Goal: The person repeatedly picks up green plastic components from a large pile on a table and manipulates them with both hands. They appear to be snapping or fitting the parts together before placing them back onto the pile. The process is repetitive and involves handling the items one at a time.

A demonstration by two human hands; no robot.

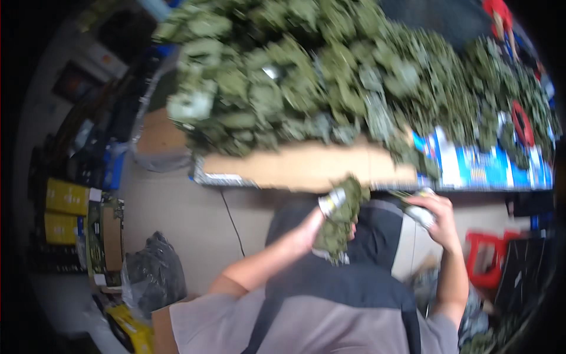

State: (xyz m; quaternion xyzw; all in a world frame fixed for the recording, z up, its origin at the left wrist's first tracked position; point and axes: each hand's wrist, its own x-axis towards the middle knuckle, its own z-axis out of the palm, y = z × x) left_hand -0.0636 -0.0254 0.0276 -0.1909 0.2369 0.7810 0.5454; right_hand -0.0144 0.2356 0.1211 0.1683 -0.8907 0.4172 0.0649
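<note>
My left hand [311, 229] is closed around a bunch of green leaf-like pieces [339, 227] held over my lap. A white band or wrap [332, 202] shows at the upper side of that bunch; I cannot tell whether it is on my fingers or on the bunch. To the right, my right hand [439, 215] has its fingers curled round a small white object [420, 216], too blurred to name. A thin dark green strand [400, 193] runs from near those fingers toward the bunch. The two hands are apart, just short of the table's front edge.
A large heap of green leafy pieces [283, 88] covers the table, whose cardboard-covered front [306, 168] faces me. A red ring-shaped item [522, 124] lies at the right. A black plastic bag [154, 268] and yellow boxes [66, 197] stand left; a red stool [486, 259] stands right.
</note>
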